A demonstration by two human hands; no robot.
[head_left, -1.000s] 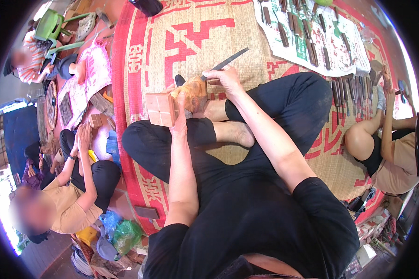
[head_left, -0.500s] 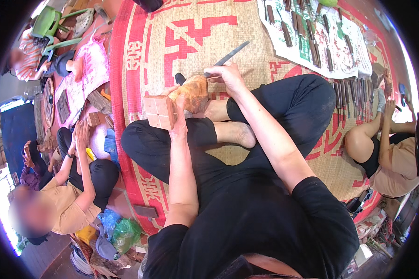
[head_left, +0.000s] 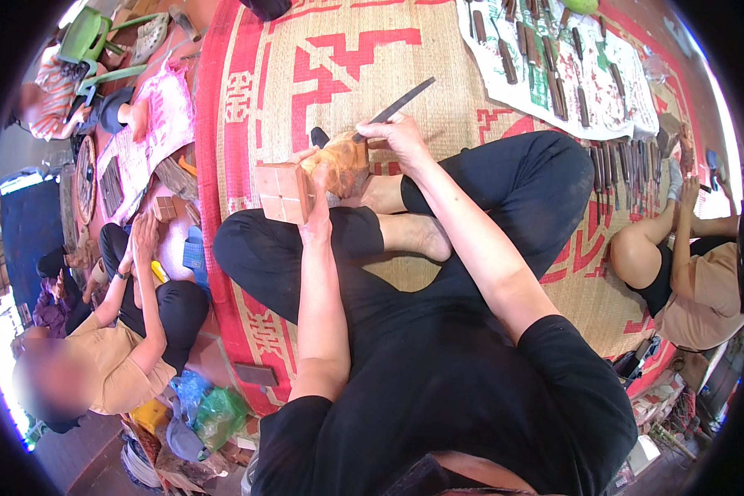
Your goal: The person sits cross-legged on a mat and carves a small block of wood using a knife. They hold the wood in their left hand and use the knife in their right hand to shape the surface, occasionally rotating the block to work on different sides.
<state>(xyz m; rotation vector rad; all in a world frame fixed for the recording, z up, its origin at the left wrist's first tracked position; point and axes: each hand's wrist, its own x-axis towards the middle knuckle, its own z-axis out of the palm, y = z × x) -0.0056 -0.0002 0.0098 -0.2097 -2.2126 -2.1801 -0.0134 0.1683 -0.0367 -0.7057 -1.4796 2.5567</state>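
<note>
My left hand (head_left: 317, 221) is wrapped round a yellowish-brown carved wooden piece (head_left: 339, 164) above my crossed legs. Its squared, reddish end block (head_left: 285, 193), marked with pale crossing lines, points toward my left knee. In my right hand (head_left: 401, 140) is a long, flat, dark file (head_left: 407, 98), its free end slanting up and away to the right. The file's near end meets the upper right part of the carving. My fingers hide part of that contact and of the carving's underside. A small dark object (head_left: 319, 136) shows just beyond the carving.
A red-patterned straw mat (head_left: 438, 50) lies under me. At the far right, a white cloth (head_left: 504, 95) carries several wooden-handled tools, with a row of chisels (head_left: 624, 161) beside it. One person (head_left: 124, 355) sits close on the left, another (head_left: 686, 264) on the right.
The file has shifted slightly left and toward me across the carving, together with my right hand. The wooden piece has turned a little, so its block's square end faces me more fully.
</note>
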